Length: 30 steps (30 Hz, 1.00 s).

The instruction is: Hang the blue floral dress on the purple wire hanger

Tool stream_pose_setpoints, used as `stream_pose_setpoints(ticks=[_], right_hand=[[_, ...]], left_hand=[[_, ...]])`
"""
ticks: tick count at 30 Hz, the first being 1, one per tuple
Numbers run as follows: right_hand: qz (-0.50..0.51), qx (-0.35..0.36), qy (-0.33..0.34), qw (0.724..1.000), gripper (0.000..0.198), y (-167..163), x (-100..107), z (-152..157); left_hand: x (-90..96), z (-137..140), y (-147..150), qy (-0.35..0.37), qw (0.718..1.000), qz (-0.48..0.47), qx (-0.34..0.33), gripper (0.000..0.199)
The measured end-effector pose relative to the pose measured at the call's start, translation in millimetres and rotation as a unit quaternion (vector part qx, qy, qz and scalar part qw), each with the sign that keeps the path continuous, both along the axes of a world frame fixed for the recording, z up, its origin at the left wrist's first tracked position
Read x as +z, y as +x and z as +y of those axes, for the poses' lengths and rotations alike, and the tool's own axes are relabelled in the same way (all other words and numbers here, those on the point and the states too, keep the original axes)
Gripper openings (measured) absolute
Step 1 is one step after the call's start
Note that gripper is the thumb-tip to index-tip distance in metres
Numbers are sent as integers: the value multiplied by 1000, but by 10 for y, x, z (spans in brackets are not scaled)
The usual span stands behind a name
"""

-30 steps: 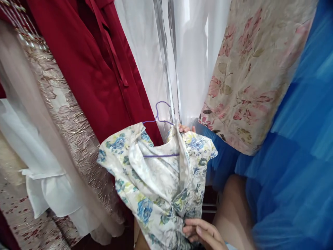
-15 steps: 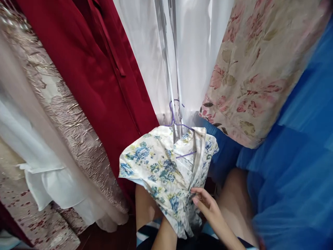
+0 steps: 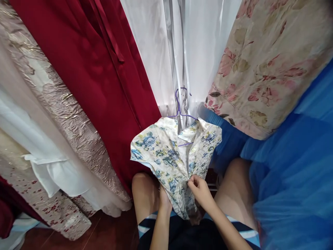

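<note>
A short-sleeved white blouse (image 3: 166, 161) with blue and green flowers hangs in front of me on a purple wire hanger (image 3: 179, 110). Its neckline is open in a deep V, and the hanger's lower bar shows inside. My right hand (image 3: 199, 188) pinches the front edge of the blouse at the bottom of the V, thumb and fingers pressed together. My left hand (image 3: 164, 200) lies against the lower left side of the blouse; its fingers are hidden behind the cloth. The hanger's hook sits at pale hanging straps (image 3: 174, 52).
Hanging garments surround me: a red one (image 3: 104, 76), a textured pink one (image 3: 70, 107), a white one (image 3: 145, 38), a floral beige one (image 3: 260, 80) and blue tulle (image 3: 291, 173). Bare knees flank the blouse. Reddish floor (image 3: 109, 229) shows at lower left.
My right hand has gone from loosely extended fingers at the blouse front to a closed pinch on its edge. The blouse and hanger appear higher and slightly further right in view.
</note>
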State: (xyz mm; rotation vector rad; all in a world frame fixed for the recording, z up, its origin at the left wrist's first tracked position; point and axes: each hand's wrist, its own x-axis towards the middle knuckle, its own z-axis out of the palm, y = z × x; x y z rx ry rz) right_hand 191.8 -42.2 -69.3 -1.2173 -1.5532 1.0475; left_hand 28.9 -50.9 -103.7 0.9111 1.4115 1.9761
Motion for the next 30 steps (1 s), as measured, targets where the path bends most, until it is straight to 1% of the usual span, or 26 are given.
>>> stream_pose_setpoints(ticks=[2, 3, 4, 5, 6, 7, 9, 11, 12, 14, 16, 21, 25, 28, 30], right_hand=[[-8, 4, 2, 1000, 25, 122, 22, -56], [-12, 11, 5, 1000, 25, 175, 33, -90], [-15, 18, 9, 1000, 25, 217, 44, -124], [-18, 23, 14, 999, 25, 245, 54, -157], [-20, 25, 18, 999, 25, 260, 66, -188], [-23, 24, 21, 999, 24, 263, 78, -215], [-24, 19, 24, 999, 24, 247, 102, -258], [-20, 19, 29, 999, 25, 219, 121, -290], [-16, 21, 29, 999, 25, 204, 126, -304], [0, 27, 22, 999, 25, 177, 126, -330], [31, 36, 3, 999, 25, 148, 118, -357], [147, 64, -66, 985, 31, 74, 144, -415], [194, 61, -108, 973, 33, 54, 239, -392], [219, 57, -116, 967, 35, 69, 378, -261], [237, 55, -117, 963, 31, 83, 552, -112]], left_hand=[[50, -6, -67, 8, 997, -36, 74, 45], [89, -42, -90, 10, 993, -35, 116, 42], [132, -97, -98, 11, 989, -11, 150, 37], [176, -167, -87, 15, 985, 25, 168, 30], [217, -243, -55, 25, 983, 72, 165, 24], [253, -320, -6, 42, 981, 125, 143, 19], [305, -449, 128, 88, 969, 218, 78, 12], [333, -521, 265, 107, 952, 287, 22, 13], [339, -535, 320, 95, 946, 310, -7, 16], [335, -531, 394, 49, 940, 329, -70, 24], [310, -509, 425, 16, 939, 328, -105, 24], [241, -483, 439, -7, 941, 319, -109, 13], [259, -473, 462, -27, 943, 316, -102, 7], [285, -448, 478, -36, 937, 331, -103, 3], [294, -434, 499, -37, 930, 349, -106, 7]])
